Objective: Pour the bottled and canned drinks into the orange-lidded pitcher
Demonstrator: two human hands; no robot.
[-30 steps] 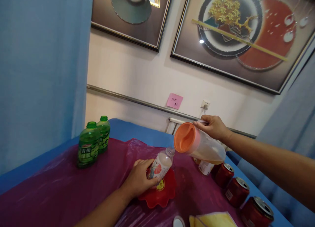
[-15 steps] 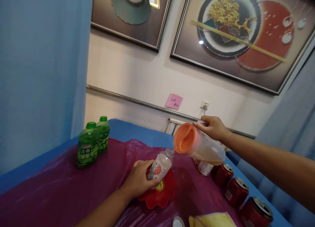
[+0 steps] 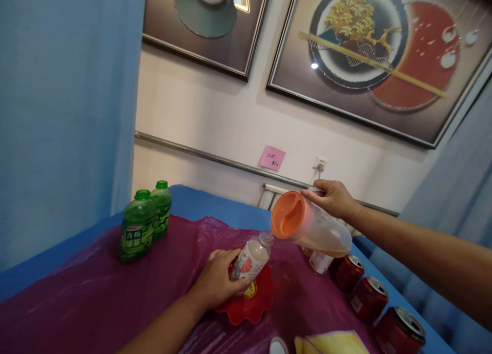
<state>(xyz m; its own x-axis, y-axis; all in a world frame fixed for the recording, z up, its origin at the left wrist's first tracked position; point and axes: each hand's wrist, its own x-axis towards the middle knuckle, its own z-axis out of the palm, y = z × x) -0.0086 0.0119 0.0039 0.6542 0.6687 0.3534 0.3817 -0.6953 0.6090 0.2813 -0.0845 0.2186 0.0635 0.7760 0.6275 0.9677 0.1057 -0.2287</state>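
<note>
My left hand (image 3: 221,279) is wrapped round a clear plastic bottle (image 3: 251,259) with a grapefruit-slice label, tilted to the right, its mouth uncapped. Beneath the bottle lies a red scalloped dish (image 3: 249,310). Gripped by its handle in my right hand (image 3: 334,198) is a translucent pitcher (image 3: 323,236) with an orange lid (image 3: 290,215). It is tipped almost level, lid towards the bottle's mouth, with pale brown liquid along its lower side. The lid's edge is close to the mouth; I cannot make out a stream between them.
Two green bottles (image 3: 138,228) stand at left on the purple plastic sheet (image 3: 154,297). Several red cans (image 3: 369,297) line the right side, near another labelled container (image 3: 321,262). A yellow cloth (image 3: 334,344) and a white cap (image 3: 279,346) lie at the front.
Almost nothing differs. Both hands keep the bottle and the pitcher in nearly the same tilted positions.
</note>
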